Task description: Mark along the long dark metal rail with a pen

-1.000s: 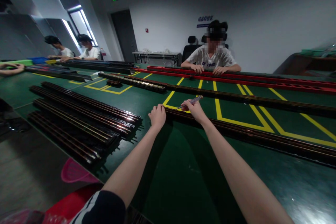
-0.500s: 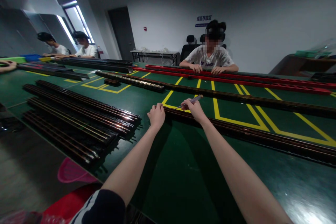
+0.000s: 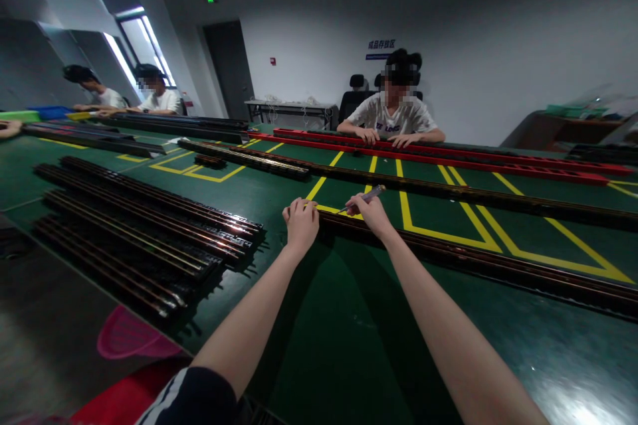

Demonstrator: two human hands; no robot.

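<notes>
A long dark rail with copper-coloured strips (image 3: 463,255) lies across the table in front of me, running off to the right. My left hand (image 3: 302,222) grips its left end, fingers curled over it; the fingertips are partly hidden. In my right hand (image 3: 367,210) is a slim screwdriver (image 3: 373,193) with a greyish, see-through handle. It is held like a pen, its thin shaft slanting down left to the rail's top, just right of my left hand. Whether the tip touches the rail is too small to tell.
Several similar rails (image 3: 144,226) lie side by side at left. Another long rail (image 3: 423,187) crosses beyond my hands. Farther back, a co-worker (image 3: 393,116) rests both hands at red rails (image 3: 478,161). Yellow tape marks the green table (image 3: 319,345). A pink basket (image 3: 132,335) stands below its edge.
The view has shifted slightly. My left hand stays at the rail's end, its fingers a little more spread over it; the screwdriver remains in my right hand at nearly the same spot.
</notes>
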